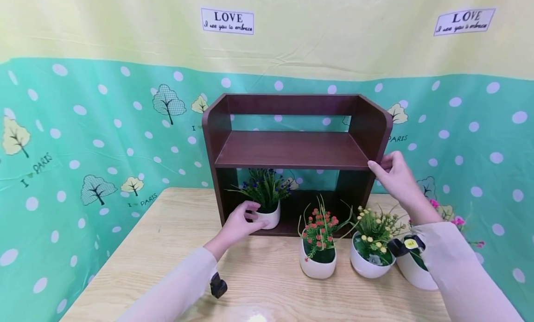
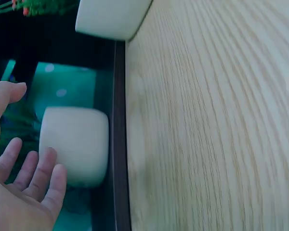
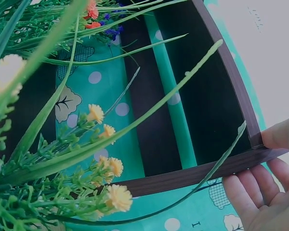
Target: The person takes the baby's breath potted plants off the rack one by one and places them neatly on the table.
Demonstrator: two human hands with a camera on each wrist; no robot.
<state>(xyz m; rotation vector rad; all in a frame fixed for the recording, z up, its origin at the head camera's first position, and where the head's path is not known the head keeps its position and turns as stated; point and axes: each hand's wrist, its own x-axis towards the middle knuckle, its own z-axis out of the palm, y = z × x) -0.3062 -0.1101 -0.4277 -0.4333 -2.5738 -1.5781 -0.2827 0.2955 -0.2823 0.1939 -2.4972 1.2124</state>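
Note:
A dark brown two-tier shelf (image 1: 292, 150) stands on the table. On its lower tier, at the left, sits a white pot (image 1: 269, 217) with a blue-flowered artificial plant (image 1: 264, 187). My left hand (image 1: 242, 220) is beside this pot, its fingers loosely bent and spread, not wrapped round it. In the left wrist view the fingertips of that hand (image 2: 31, 178) overlap the side of the pot (image 2: 77, 144); whether they touch it I cannot tell. My right hand (image 1: 394, 178) grips the front edge of the shelf's right side panel (image 3: 226, 159), thumb on one face and fingers on the other.
In front of the shelf, on the wooden table (image 1: 258, 271), stand potted plants with red flowers (image 1: 321, 229), yellow flowers (image 1: 373, 238) and pink flowers (image 1: 419, 266). My right forearm partly hides the pink one. A patterned curtain (image 1: 104, 109) hangs behind.

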